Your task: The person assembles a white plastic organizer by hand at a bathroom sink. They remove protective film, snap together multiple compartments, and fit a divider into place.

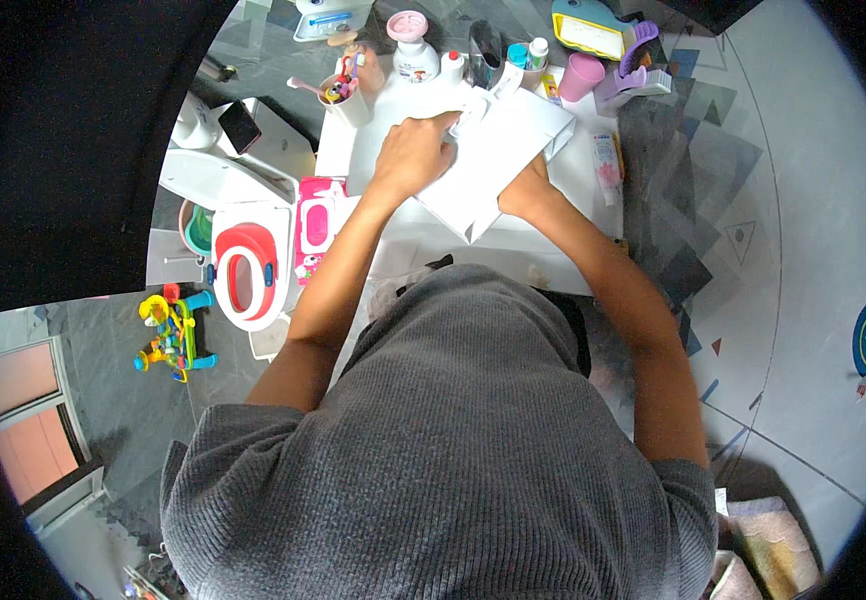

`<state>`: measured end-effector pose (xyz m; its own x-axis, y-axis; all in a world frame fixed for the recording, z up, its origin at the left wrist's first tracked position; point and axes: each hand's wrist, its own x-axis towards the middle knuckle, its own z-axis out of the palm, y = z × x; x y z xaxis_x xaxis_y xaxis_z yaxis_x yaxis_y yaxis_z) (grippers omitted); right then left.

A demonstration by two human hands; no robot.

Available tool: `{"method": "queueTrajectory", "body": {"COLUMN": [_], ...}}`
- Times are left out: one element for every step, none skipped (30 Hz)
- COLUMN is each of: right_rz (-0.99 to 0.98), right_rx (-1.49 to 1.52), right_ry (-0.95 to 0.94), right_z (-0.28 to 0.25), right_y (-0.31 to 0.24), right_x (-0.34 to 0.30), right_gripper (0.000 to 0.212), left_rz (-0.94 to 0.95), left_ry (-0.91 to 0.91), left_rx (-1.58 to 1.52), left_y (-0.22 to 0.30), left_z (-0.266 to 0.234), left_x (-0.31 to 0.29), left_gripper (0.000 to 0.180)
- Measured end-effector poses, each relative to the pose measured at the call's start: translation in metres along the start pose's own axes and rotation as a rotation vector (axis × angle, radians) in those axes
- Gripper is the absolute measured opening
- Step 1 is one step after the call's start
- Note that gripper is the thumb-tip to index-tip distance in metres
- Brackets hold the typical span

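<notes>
A white, flat-sided pack (pixel 501 165) is tilted over the white washbasin (pixel 378 140). My right hand (pixel 527 188) grips it from the right, with its fingers hidden beneath or behind the pack. My left hand (pixel 415 155) is at the pack's upper left edge, fingers curled in next to a crumpled white piece (pixel 470 112). What lies between those fingers is too small to make out. A toothpaste tube (pixel 607 165) lies on the basin's right rim, near the right hand.
Behind the basin stand a cup of toothbrushes (pixel 346 100), a foam pump bottle (pixel 413 55) and a pink cup (pixel 581 77). At left are a toilet with a red child seat (pixel 251 235), a pink wipes pack (pixel 319 225) and a colourful toy (pixel 178 330).
</notes>
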<state>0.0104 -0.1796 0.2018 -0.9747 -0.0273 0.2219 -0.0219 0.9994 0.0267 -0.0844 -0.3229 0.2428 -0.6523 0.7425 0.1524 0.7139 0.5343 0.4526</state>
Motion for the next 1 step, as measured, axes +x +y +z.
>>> {"method": "queueTrajectory", "body": {"right_rz": [-0.007], "right_rx": [0.004], "right_ry": [-0.005], "right_z": [-0.0003], "right_y": [0.0017], "right_x": [-0.0001], "right_gripper": [0.042], "left_rz": [-0.02], "left_ry": [-0.006], "left_rx": [-0.016], "left_y": [-0.0003], "left_z": [-0.0005], "left_x": [-0.0006], "left_gripper": [0.044]}}
